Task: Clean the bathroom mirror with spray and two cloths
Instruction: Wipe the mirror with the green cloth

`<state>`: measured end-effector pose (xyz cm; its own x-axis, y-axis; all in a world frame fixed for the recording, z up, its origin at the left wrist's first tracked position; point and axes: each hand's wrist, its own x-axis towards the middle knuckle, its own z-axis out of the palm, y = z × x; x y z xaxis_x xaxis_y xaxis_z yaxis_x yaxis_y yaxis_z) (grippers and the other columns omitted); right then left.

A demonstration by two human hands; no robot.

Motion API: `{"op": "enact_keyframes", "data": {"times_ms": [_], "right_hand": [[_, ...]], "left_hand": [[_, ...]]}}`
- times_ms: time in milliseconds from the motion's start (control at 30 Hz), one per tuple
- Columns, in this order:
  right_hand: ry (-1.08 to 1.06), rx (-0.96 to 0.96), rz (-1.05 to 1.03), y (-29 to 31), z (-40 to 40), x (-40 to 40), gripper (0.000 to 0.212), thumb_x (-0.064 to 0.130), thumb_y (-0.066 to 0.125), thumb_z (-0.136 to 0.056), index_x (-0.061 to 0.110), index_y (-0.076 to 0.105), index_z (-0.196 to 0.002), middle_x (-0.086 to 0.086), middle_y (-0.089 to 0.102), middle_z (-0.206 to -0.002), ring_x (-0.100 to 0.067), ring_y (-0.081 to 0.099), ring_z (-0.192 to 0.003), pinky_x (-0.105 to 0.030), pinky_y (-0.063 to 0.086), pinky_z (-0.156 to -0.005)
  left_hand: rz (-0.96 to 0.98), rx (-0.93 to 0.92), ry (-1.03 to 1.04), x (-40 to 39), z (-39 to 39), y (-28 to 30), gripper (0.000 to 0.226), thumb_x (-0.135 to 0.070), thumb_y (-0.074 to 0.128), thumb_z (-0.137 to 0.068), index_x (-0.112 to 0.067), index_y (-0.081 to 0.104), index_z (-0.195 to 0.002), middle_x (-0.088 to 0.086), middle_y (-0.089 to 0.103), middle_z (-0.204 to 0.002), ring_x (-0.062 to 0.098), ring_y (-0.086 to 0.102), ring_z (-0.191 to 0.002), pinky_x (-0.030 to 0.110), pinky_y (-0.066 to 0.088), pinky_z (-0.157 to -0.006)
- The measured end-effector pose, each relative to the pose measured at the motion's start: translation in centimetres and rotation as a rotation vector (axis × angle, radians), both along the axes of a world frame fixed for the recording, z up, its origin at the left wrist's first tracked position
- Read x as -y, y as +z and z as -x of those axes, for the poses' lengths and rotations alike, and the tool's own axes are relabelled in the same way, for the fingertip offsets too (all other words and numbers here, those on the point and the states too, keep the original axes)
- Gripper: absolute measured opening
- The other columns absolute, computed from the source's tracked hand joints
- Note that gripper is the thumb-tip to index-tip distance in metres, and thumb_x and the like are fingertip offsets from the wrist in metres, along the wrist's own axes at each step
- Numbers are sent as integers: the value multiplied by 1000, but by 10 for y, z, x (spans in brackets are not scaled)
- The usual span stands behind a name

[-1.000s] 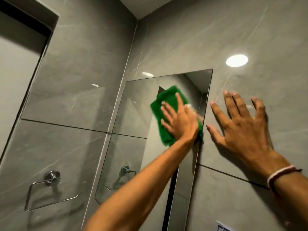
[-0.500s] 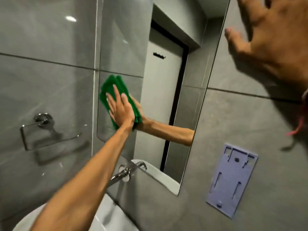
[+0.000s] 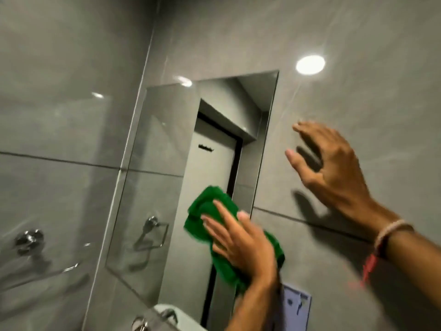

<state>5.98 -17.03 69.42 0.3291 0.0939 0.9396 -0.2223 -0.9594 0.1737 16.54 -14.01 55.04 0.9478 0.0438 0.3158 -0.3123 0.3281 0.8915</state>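
A frameless rectangular mirror (image 3: 167, 177) hangs on the grey tiled wall. My left hand (image 3: 241, 244) presses a folded green cloth (image 3: 210, 211) flat against the mirror's lower right part, near its right edge. My right hand (image 3: 334, 168) is spread on the tile to the right of the mirror, fingers apart, holding nothing; a pale bracelet sits on its wrist. No spray bottle or second cloth is in view.
A chrome towel ring (image 3: 28, 240) is fixed to the left wall. A lilac plastic wall bracket (image 3: 296, 304) sits below the mirror's right corner. The white basin rim (image 3: 167, 309) and a chrome tap (image 3: 140, 323) show at the bottom edge.
My left hand has carried the green cloth from the mirror's left side down to its lower right. The view has tilted up again, and my right hand has stayed on the tile.
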Motion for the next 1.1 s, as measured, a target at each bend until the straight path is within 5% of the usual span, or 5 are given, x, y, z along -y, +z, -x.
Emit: {"op": "enact_keyframes", "data": {"times_ms": [233, 567, 767, 933, 1100], "right_hand": [[617, 135, -641, 12, 49, -16, 28, 32, 54, -106, 20, 60, -130, -12, 72, -132, -24, 67, -129, -38, 54, -107], [838, 236, -1127, 32, 137, -56, 27, 22, 82, -74, 22, 83, -101, -5, 85, -102, -26, 80, -105, -47, 69, -78], [891, 486, -1152, -7, 164, -61, 59, -2, 74, -89, 2, 55, -144, -24, 73, -133, -37, 74, -119, -60, 63, -91], [862, 593, -1206, -59, 187, -58, 65, -5, 73, -89, 4, 49, -150, -25, 71, -134, -40, 73, -121, -56, 66, -84], [564, 550, -1253, -149, 232, -48, 58, -7, 72, -86, 5, 61, -141, -23, 71, -137, -37, 71, -123, -49, 63, -98]], "left_hand": [[52, 800, -161, -27, 21, 204, 74, -6, 51, -98, -19, 16, -162, 8, 29, -168, 27, 32, -153, 46, 23, -125], [-180, 1823, -31, -74, 64, 168, 70, -15, 58, -98, 5, 24, -156, 22, 34, -163, 28, 36, -152, 38, 31, -125], [-66, 1029, -399, -93, 78, 112, 111, -70, 65, -72, -18, 22, -160, 7, 36, -163, 17, 41, -148, 36, 37, -120], [142, 349, -1376, -81, 91, 52, 45, -15, 78, -82, -4, 68, -124, 12, 78, -113, 18, 78, -98, 29, 63, -76], [15, 323, -1354, -76, 113, -19, 37, 6, 66, -88, -4, 68, -124, 6, 78, -118, 18, 75, -103, 33, 63, -90]]}}
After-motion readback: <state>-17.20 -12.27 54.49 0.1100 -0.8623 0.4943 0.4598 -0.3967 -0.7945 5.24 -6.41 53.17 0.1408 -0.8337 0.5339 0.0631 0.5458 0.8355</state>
